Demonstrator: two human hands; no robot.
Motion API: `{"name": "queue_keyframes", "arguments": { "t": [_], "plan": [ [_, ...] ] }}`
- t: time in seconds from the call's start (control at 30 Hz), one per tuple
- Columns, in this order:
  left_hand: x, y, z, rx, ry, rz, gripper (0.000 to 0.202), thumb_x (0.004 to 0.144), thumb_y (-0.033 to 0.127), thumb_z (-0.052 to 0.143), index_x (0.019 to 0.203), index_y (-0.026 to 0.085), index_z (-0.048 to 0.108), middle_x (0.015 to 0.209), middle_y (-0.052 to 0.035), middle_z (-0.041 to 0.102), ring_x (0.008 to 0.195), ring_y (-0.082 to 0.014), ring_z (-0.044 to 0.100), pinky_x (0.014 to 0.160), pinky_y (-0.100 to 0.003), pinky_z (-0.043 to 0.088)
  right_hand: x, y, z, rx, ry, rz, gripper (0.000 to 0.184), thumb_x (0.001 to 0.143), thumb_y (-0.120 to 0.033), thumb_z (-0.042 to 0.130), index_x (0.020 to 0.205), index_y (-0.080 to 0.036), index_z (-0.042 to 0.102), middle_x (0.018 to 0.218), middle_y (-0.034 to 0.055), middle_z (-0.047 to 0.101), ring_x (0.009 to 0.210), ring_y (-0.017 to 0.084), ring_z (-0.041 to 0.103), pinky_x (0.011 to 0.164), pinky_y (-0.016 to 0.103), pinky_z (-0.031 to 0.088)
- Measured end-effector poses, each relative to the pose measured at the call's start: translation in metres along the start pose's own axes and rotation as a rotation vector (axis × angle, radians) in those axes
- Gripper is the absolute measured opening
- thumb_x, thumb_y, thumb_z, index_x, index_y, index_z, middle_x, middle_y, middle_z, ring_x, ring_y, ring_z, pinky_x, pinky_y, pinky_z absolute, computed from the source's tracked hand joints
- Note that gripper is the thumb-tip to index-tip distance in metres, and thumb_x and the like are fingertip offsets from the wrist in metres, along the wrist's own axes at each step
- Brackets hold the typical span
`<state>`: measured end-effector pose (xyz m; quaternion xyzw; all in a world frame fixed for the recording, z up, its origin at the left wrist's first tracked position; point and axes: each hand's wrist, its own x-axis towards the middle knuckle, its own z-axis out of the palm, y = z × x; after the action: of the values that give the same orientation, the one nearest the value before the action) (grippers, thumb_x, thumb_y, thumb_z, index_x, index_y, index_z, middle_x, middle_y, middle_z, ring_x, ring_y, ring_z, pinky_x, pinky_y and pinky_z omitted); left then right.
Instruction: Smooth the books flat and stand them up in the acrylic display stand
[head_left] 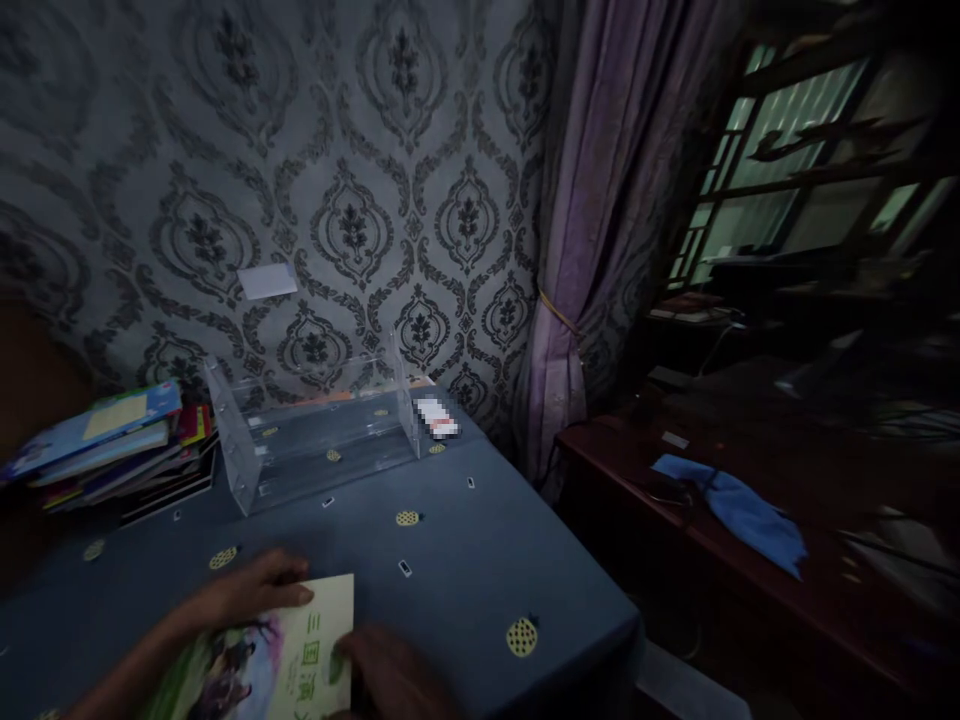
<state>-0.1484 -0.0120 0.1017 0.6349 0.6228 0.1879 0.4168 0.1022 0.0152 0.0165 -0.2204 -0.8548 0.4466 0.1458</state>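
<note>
The left grip (259,590) reaches in from the lower left, its forearm slanting up and to the right, the back of the hand turned upward. It is closed over the upper edge of a book (296,650), fingers together and pointing right, one digit stretched across the cover. The right grip (390,665) comes in from below and to the right, low and dark, with its fingers against the book's right edge; blur and shadow mean I cannot tell whether it is clasping or only touching. The book lies between the two, its cover facing up, with green characters running down the right part and painted figures to their left; its lower end runs out of view.

Under both is the blue-covered bench (465,560). Beyond the left grip stands a clear rack (232,440), its side panels upright. Left of that rack, up and left from the left grip, is an uneven stack of books (127,440). A white item (436,418), pixelated, lies past the right grip, just beside the rack's right panel. Far to the right of the right grip, a blue cloth (739,512) rests on a dark red bench (600,455).
</note>
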Motion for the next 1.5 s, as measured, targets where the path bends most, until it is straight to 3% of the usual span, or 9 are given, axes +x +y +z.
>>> {"name": "queue_keyframes", "arguments": {
  "t": [0.07,0.17,0.23,0.37,0.53,0.67,0.83,1.0,1.5],
  "plan": [
    [-0.005,0.006,-0.006,-0.091,0.014,-0.013,0.056,0.075,0.073,0.061,0.065,0.02,0.047,0.06,0.0046,0.043,0.056,-0.0118,0.04,0.053,-0.023,0.03,0.004,0.0,-0.007,0.055,0.077,0.039,0.077,0.071,-0.031,0.079,0.141,-0.023,0.049,0.135,0.0139,0.061,0.121,0.033,0.059,0.102,0.044,0.048],
    [-0.012,0.019,-0.02,-0.249,0.256,0.011,0.057,0.074,0.074,0.064,0.068,0.02,0.047,0.062,0.0041,0.046,0.056,-0.012,0.043,0.053,-0.023,0.034,0.019,0.004,-0.016,0.251,0.277,0.044,0.08,0.075,-0.035,0.074,0.146,-0.022,0.041,0.137,0.0157,0.059,0.125,0.032,0.057,0.101,0.044,0.049],
    [-0.015,0.033,-0.028,-0.355,0.469,0.04,0.056,0.072,0.072,0.067,0.07,0.02,0.047,0.062,0.0043,0.047,0.056,-0.0124,0.046,0.052,-0.024,0.038,0.033,0.004,-0.023,0.468,0.332,0.046,0.064,0.079,-0.05,0.07,0.134,-0.02,0.053,0.116,0.0143,0.069,0.103,0.029,0.068,0.079,0.038,0.056],
    [-0.009,0.064,-0.04,-0.459,0.804,0.148,0.053,0.072,0.069,0.07,0.074,0.02,0.05,0.063,0.0045,0.052,0.056,-0.0129,0.049,0.052,-0.023,0.041,0.054,-0.01,-0.05,0.79,0.262,-0.057,0.063,0.075,-0.067,0.069,0.114,-0.017,0.063,0.088,0.006,0.067,0.062,0.017,0.067,0.047,0.023,0.043],
    [0.021,0.106,-0.058,-0.414,1.037,0.378,0.049,0.073,0.065,0.07,0.077,0.019,0.055,0.066,0.0039,0.055,0.06,-0.0123,0.049,0.055,-0.021,0.039,0.076,-0.038,-0.11,0.766,0.321,-0.211,0.056,0.074,-0.054,0.075,0.118,-0.022,0.06,0.093,0.0016,0.062,0.059,0.011,0.065,0.046,0.02,0.046],
    [0.048,0.154,-0.099,-0.302,1.151,0.588,0.044,0.077,0.061,0.067,0.074,0.019,0.055,0.066,0.0038,0.053,0.061,-0.012,0.047,0.056,-0.021,0.038,0.109,-0.062,-0.181,0.564,0.383,-0.372,0.031,0.085,-0.045,0.065,0.103,-0.02,0.062,0.091,0.0023,0.066,0.059,0.012,0.066,0.052,0.023,0.053],
    [0.081,0.209,-0.181,-0.104,1.109,0.907,0.043,0.082,0.063,0.064,0.078,0.02,0.057,0.07,0.0023,0.056,0.063,-0.0124,0.051,0.055,-0.021,0.041,0.179,-0.098,-0.289,0.358,0.511,-0.543,0.017,0.086,-0.03,0.064,0.101,-0.022,0.059,0.08,-0.0001,0.066,0.066,0.015,0.068,0.065,0.029,0.059],
    [0.113,0.222,-0.23,0.032,1.053,1.024,0.041,0.088,0.063,0.059,0.092,0.022,0.061,0.085,-0.0008,0.064,0.075,-0.0144,0.061,0.059,-0.021,0.049,0.245,-0.113,-0.364,0.19,0.657,-0.565,0.008,0.088,-0.024,0.058,0.096,-0.024,0.055,0.077,-0.0021,0.063,0.07,0.015,0.064,0.07,0.03,0.058],
    [0.149,0.194,-0.233,0.039,1.094,0.958,0.037,0.091,0.056,0.057,0.098,0.021,0.064,0.09,-0.0018,0.07,0.079,-0.015,0.065,0.061,-0.02,0.052,0.289,-0.075,-0.383,0.226,0.456,-0.554,0.013,0.088,-0.023,0.057,0.101,-0.023,0.052,0.072,-0.0041,0.062,0.067,0.014,0.066,0.064,0.024,0.058]
  ]
}}
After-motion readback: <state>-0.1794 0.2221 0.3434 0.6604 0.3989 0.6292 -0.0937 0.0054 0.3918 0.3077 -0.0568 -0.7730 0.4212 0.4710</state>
